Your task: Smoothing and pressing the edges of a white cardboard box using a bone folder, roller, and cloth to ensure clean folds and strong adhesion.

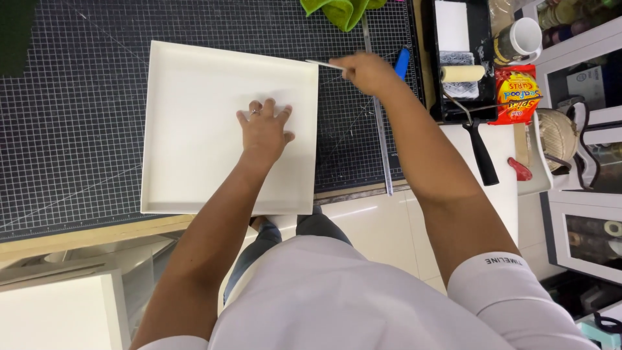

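Note:
A white square tray-like panel (pixel 194 84) with a raised rim lies on a black gridded cutting mat (pixel 71 129). My left hand (pixel 264 129) rests flat on the panel's right half, fingers spread, a ring on one finger. My right hand (pixel 366 71) hovers at the panel's upper right corner, pinching a thin white stick-like tool (pixel 324 64) whose tip touches the rim there. What kind of tool it is I cannot tell.
A long metal ruler (pixel 382 142) lies along the mat's right side. A black paint tray (pixel 453 58) with a roller (pixel 462 74), a white mug (pixel 521 39), a red snack bag (pixel 516 97), a green cloth (pixel 340 10) and a blue object (pixel 402 63) sit nearby. Cabinets (pixel 583 194) stand at right.

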